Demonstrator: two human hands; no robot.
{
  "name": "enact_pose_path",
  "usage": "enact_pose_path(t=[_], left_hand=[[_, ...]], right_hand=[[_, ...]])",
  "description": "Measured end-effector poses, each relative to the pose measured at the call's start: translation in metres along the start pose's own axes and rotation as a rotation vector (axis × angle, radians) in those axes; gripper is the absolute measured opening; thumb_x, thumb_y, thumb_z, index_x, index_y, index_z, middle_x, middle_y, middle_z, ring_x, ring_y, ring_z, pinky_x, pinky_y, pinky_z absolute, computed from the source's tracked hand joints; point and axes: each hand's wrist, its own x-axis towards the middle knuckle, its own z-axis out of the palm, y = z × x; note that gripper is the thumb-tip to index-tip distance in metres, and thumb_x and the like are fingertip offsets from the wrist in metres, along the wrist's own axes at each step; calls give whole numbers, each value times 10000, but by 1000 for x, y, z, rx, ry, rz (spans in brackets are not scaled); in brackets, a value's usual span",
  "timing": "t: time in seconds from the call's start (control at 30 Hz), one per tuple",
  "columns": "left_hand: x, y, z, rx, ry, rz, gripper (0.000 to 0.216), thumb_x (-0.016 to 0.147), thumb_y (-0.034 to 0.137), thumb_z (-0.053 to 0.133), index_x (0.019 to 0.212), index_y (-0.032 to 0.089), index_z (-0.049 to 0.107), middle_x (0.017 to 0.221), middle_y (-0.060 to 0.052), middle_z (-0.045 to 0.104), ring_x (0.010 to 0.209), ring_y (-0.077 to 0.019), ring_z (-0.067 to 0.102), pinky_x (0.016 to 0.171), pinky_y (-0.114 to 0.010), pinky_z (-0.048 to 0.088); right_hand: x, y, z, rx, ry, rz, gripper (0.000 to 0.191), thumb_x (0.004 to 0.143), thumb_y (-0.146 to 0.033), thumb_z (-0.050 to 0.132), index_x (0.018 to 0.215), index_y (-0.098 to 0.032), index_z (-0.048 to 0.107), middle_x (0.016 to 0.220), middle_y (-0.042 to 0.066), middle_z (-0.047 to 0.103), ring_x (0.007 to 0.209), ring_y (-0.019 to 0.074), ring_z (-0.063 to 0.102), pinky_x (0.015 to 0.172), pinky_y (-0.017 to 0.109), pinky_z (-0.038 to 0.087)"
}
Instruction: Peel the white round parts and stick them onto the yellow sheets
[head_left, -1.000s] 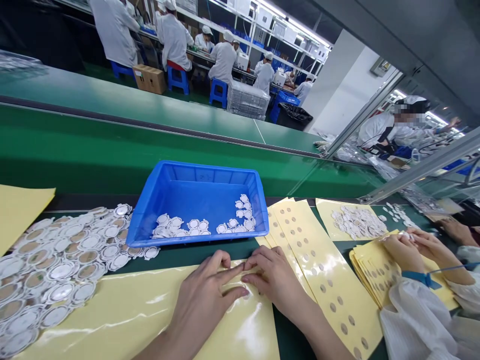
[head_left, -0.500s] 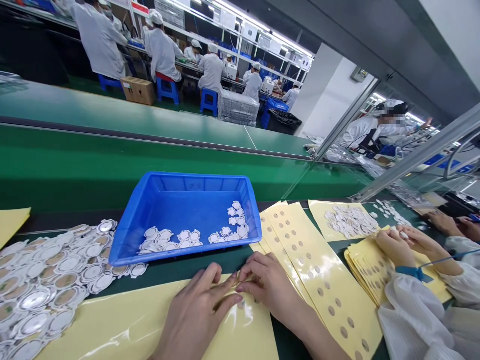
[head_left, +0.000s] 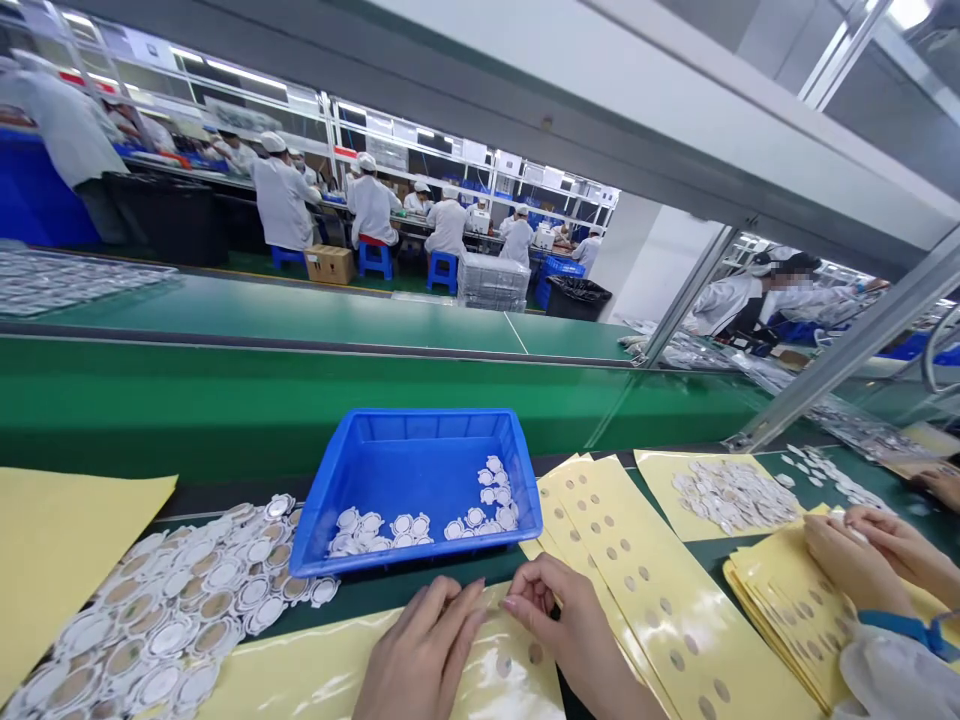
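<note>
A glossy yellow sheet lies in front of me, with a few small grey round spots near its right end. My left hand rests over this sheet, fingers stretched out, with nothing visible in them. Close to its right, my right hand is curled, thumb and forefinger pinched at the sheet's top edge; what they hold, if anything, is too small to make out. Just beyond both hands stands a blue tray with white ring-shaped pieces in it. A large pile of similar white pieces spreads at the left.
Yellow sheets with grey round spots lie at my right. Beyond them, a co-worker's hands work over stacked yellow sheets. White pieces cover another sheet. A green ledge and metal post stand behind.
My fingertips, touching or nearly so before, are now a little apart. The right hand has drawn slightly right. My view has turned left and tilted up, so surroundings sit lower and further right.
</note>
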Motion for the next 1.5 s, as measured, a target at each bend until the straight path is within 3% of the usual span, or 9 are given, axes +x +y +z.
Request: enact_pose_path(t=[0.13,0.27,0.43,0.67,0.8,0.97,1.13,1.33,1.5], left_hand=[[30,1,-37,-61,195,2,340,1006,370,364,1106,248,665,998,-49,679,917,-187,640,846,-283,512],[96,3,-63,132,-217,-171,297,945,347,417,922,229,689,965,-52,697,938,-249,595,847,-374,453],[146,-11,-42,161,-419,-173,65,653,205,694,711,231,707,760,-22,702,811,-250,622,648,-286,402],[157,-29,-29,64,-391,-143,67,575,148,594,556,202,559,588,29,633,611,-192,593,551,-248,343],[144,-14,-46,-47,-196,-185,165,779,339,510,665,220,506,612,65,608,629,-170,581,617,-253,417],[70,13,-32,-574,-2,-314,422,746,657,598,841,253,672,731,10,645,597,-171,595,548,-244,502],[21,21,-2,-996,-24,-543,406,605,624,785,771,253,787,744,-27,632,573,-153,608,549,-232,552],[26,20,-1,-1089,-54,-744,449,492,536,869,855,281,797,840,-9,656,788,-193,693,783,-249,585],[24,23,-1,-1139,-98,-786,420,567,430,847,940,250,775,796,-3,716,735,-174,693,746,-247,594]], right_hand=[[2,-1,9,198,-15,63,290,794,-456,669,747,-174,621,641,1,527,586,137,465,532,232,373],[5,-1,10,215,-17,86,280,769,-447,673,743,-174,618,644,-5,520,576,125,448,533,223,365],[9,3,7,198,48,44,249,773,-407,671,737,-165,626,654,-3,550,590,117,462,547,213,352],[16,0,7,244,81,48,129,734,-291,689,705,-172,650,634,-13,533,580,106,452,524,194,338],[16,-3,6,254,110,27,147,748,-300,682,702,-166,644,640,-6,545,587,111,459,537,202,339],[14,-3,5,327,152,-23,235,771,-387,639,739,-155,620,621,-2,528,567,114,442,534,216,328],[8,-5,2,402,219,6,330,783,-488,644,783,-159,608,629,-11,530,536,101,440,509,217,353],[1,-12,1,621,54,136,450,717,-589,717,748,-168,561,560,-46,514,401,60,410,386,183,333],[-5,-15,3,661,-41,193,417,749,-539,728,737,-157,561,518,-53,519,382,54,429,371,165,372]])
